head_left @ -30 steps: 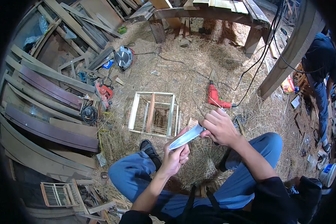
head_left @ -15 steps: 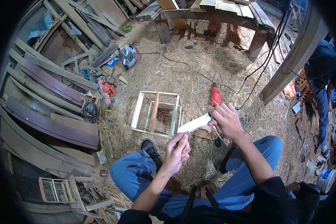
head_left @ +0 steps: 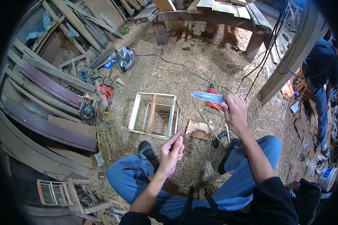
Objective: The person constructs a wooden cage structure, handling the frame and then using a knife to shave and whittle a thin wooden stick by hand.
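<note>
My right hand [head_left: 234,110] grips a knife [head_left: 207,96], its long pale blade pointing left above the red drill [head_left: 215,103]. My left hand [head_left: 172,152] is closed in a pinch, lower and to the left, apart from the blade; whatever lies between its fingers is too small to make out. Just beyond it on the shavings stands a small wooden cage frame [head_left: 134,114] with thin bars and a reddish middle slat. Thin sticks and a torn pale scrap [head_left: 196,129] lie between the frame and my right foot.
A circular saw [head_left: 124,58], red power tool [head_left: 103,93] and stacked boards [head_left: 52,127] are on the left. A workbench [head_left: 210,15] stands ahead, a leaning post [head_left: 285,71] with hanging cables to the right. A co-worker [head_left: 319,67] bends beyond it; another cage [head_left: 54,192] sits lower left.
My right hand has risen and moved right, swinging the blade up and away from my left hand to lie nearly level. My left hand stays low, with its forefinger now pointing further upward.
</note>
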A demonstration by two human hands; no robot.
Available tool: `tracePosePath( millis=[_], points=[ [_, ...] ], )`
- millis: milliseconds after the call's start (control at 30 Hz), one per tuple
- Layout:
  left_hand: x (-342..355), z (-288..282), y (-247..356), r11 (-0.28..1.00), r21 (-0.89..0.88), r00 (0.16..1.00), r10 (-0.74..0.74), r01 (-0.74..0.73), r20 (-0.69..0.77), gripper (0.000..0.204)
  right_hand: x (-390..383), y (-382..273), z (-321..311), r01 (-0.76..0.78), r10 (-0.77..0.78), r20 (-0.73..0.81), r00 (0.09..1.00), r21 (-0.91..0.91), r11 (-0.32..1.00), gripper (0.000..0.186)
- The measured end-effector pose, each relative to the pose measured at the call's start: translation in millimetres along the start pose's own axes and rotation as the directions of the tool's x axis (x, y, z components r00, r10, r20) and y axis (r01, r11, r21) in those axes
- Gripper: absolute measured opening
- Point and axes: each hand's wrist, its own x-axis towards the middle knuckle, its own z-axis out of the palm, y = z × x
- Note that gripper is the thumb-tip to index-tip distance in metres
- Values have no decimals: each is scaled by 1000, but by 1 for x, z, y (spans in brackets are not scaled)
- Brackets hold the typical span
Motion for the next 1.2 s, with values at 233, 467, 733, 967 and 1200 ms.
tracePosePath(
  millis=[233, 467, 733, 967, 1200],
  points=[
    [1, 0, 2, 996, 66, 998, 55, -53, -35, 42, -2, -6, -2, 11, -11, 3, 1000, 29, 1000, 34],
    [2, 1, 2, 997, 62, 997, 54, -51, -61, 41, -10, -15, 3, 59, -62, 51, 997, 59, 996, 30],
    [4, 0, -1, 999, 22, 996, 50, -48, -71, 38, -14, -30, 6, 118, -136, 118, 984, 147, 982, 27],
    [4, 0, -1, 996, -86, 999, 6, -11, -52, 34, -21, -35, 18, 128, -161, 153, 975, 204, 971, 28],
    [3, -2, 1, 991, -129, 1000, 19, -22, -21, 36, -29, -45, 25, 147, -220, 235, 947, 292, 945, 32]
  ],
)
